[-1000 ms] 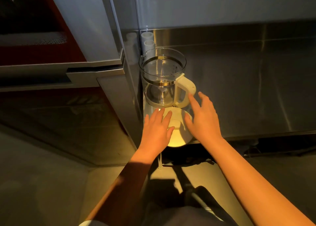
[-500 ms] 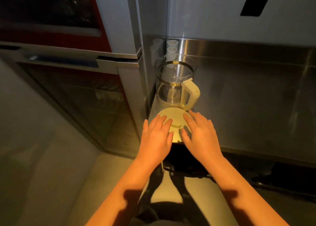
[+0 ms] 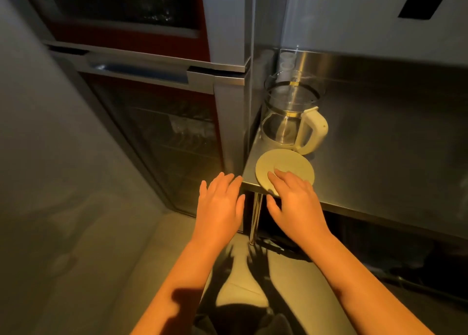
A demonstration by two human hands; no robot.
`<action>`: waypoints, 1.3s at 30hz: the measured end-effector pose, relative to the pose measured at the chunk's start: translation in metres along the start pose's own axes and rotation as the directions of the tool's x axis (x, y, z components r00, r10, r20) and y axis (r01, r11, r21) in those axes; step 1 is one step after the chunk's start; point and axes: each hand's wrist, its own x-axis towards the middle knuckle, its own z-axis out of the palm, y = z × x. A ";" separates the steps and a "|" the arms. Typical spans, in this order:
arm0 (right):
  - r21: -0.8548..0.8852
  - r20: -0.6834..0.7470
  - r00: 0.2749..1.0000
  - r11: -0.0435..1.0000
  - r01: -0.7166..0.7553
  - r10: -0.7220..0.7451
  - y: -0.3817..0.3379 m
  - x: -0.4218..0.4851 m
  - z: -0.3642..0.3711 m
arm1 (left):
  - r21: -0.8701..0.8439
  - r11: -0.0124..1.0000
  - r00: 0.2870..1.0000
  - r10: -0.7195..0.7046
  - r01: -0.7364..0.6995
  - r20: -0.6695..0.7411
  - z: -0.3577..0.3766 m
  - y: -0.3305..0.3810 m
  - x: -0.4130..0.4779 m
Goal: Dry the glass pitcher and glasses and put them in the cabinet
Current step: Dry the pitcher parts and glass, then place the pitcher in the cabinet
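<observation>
While the glass pitcher stands upright at the counter's left end, a round lid lies just before it. Right hand: fingers straight, tips on lid. Left hand: flat, spread, holding nothing.

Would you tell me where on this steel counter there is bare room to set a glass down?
The counter is bare right of the pitcher and round lid, to the picture's edge. Its left corner is crowded: white cups, pitcher and lid beside the cabinet, right hand at the lid.
</observation>
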 end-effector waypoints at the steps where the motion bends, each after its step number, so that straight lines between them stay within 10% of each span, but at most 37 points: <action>1: -0.005 0.005 1.000 1.000 0.002 -0.002 -0.006 0.001 0.002 | -0.004 1.000 1.000 0.003 -0.003 -0.004 -0.003 -0.005 0.000; 20: -0.026 0.024 0.999 0.999 -0.033 0.034 -0.219 0.083 0.086 | 0.080 0.992 0.995 0.095 -0.094 -0.015 -0.115 -0.216 0.023; 39: -0.046 -0.126 0.992 0.999 0.003 -0.008 -0.270 0.212 0.143 | 0.097 0.987 0.987 0.138 -0.131 -0.077 -0.119 -0.313 0.116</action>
